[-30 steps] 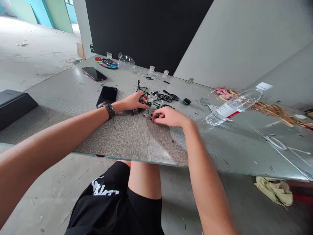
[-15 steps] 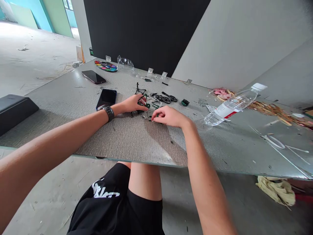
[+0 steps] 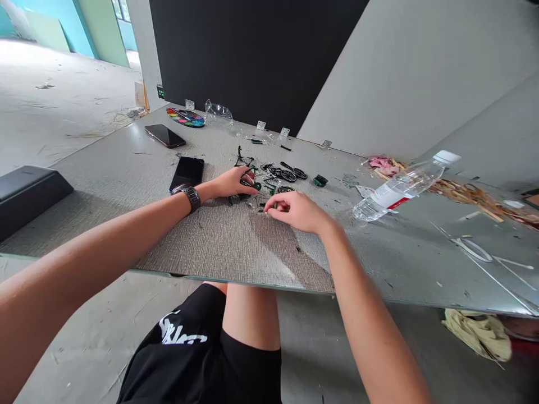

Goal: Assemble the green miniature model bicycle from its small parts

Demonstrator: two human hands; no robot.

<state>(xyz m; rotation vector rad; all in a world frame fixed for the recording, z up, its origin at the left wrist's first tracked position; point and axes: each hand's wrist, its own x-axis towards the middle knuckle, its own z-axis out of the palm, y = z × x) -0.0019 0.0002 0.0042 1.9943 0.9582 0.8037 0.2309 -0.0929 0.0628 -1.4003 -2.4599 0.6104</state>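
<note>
On table [image 3: 219, 247]: phones [image 3: 187, 171] left of wheels [image 3: 288, 176], bottle [image 3: 393, 193] right of wheels, palette [image 3: 186, 118] behind phones.

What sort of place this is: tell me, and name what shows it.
Likely a makeshift workroom in an unfinished building: bare, littered floor, small black parts spread on the table, and tan scraps.

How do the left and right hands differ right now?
The left hand holds a green part; the right hand is curled, its hold unclear. The left hand has a watch at the wrist; the right hand has none. Both are ungloved, over the table.
</note>
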